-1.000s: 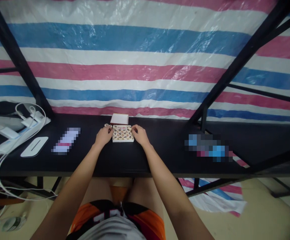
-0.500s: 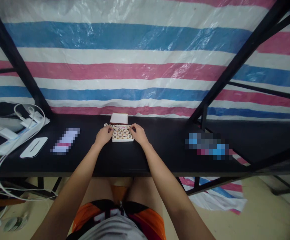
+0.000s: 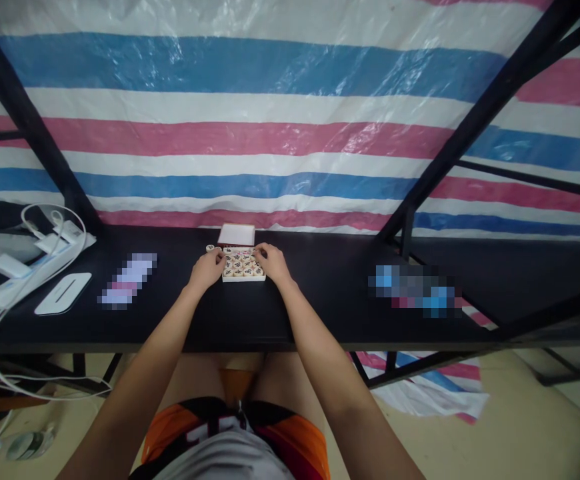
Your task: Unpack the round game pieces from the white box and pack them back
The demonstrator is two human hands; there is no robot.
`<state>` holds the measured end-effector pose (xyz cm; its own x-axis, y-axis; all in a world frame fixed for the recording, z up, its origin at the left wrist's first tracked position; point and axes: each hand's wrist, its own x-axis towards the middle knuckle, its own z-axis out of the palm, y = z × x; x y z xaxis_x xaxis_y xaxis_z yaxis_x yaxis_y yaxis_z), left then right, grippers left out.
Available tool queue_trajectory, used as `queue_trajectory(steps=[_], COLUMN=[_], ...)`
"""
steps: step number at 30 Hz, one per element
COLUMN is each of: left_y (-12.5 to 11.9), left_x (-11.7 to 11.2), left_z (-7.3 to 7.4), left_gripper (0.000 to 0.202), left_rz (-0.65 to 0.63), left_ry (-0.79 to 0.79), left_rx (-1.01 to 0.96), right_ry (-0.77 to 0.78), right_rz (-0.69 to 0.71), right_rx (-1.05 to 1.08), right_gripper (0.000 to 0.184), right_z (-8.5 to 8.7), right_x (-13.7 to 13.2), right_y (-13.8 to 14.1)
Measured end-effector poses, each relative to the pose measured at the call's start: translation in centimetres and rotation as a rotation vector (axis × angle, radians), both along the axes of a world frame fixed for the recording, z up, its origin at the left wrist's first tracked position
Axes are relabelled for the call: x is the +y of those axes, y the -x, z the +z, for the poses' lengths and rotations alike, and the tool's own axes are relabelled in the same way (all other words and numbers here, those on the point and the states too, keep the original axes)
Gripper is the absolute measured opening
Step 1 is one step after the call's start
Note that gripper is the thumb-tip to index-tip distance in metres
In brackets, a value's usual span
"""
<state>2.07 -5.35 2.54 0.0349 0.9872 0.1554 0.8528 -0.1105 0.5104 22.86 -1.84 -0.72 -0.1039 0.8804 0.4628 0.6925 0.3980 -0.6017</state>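
Note:
A small white box (image 3: pixel 243 279) filled with round xiangqi pieces (image 3: pixel 241 264) lies on the black table in front of me. My left hand (image 3: pixel 207 268) is at its left side, thumb and fingers bent together against the edge. At the far right corner, my right hand (image 3: pixel 273 261) has its fingertips pinched over the pieces; whatever is between them is too small to make out. A loose xiangqi piece (image 3: pixel 211 248) sits just beyond my left hand, with another partly hidden beside it. Behind the box rests a white lid-like tray (image 3: pixel 237 235) with a reddish-brown edge.
To the left lie a blurred-out phone-like object (image 3: pixel 129 280), a white flat device (image 3: pixel 63 293) and a power strip (image 3: pixel 35 267) with white cables. A pixelated item (image 3: pixel 415 290) is at the right. Black metal posts (image 3: pixel 420 173) and striped plastic sheeting (image 3: pixel 250 140) stand behind the table.
My right hand's fingertips have moved slightly left and away from me over the box's far right corner. The left hand stays at the box's side. The view has shifted a little.

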Motion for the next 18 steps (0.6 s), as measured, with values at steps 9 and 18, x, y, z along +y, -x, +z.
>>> queue_trajectory(steps=[9,18], left_y=[-0.14,0.22], left_x=[-0.15,0.25], left_z=[0.18,-0.48], left_gripper=[0.023,0.02], left_rz=[0.013,0.011], left_ry=[0.029,0.019], left_rx=[0.017,-0.016], right_ry=[0.01,0.001], right_rz=[0.015,0.041], right_rx=[-0.01,-0.012], right_gripper=[0.02,0.027], right_z=[0.09,0.09], right_x=[-0.18,-0.49], right_y=[0.16,0.06])
